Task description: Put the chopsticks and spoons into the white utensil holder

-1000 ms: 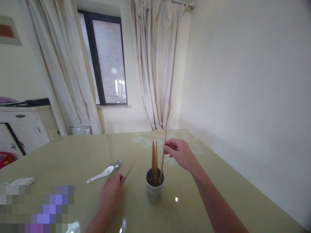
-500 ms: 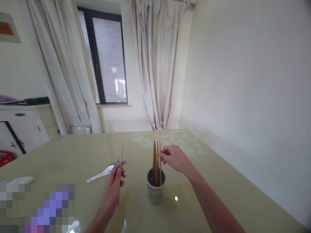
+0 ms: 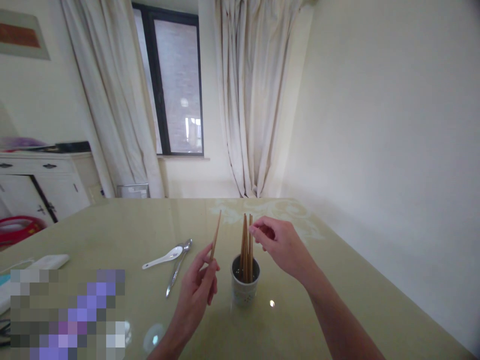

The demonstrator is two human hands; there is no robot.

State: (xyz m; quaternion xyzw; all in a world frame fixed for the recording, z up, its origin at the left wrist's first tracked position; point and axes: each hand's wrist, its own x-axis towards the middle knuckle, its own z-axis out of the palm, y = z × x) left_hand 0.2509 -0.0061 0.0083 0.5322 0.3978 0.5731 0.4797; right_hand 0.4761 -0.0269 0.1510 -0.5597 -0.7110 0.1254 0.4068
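Left hand (image 3: 200, 285) with slim wooden chopstick (image 3: 216, 237)

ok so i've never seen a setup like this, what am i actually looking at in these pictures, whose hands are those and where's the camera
There's no machine here: those are a person's own bare hands. Every picture comes from one camera worn on their head, looking forward and down. On the shiny table stands a cup with several chopsticks upright in it. The left hand holds a single chopstick. The right hand has its fingertips at the chopsticks in the cup; whether it grips one is hard to tell. Left of the cup lie a white spoon and a metal spoon. A pixelated patch hides the lower left.
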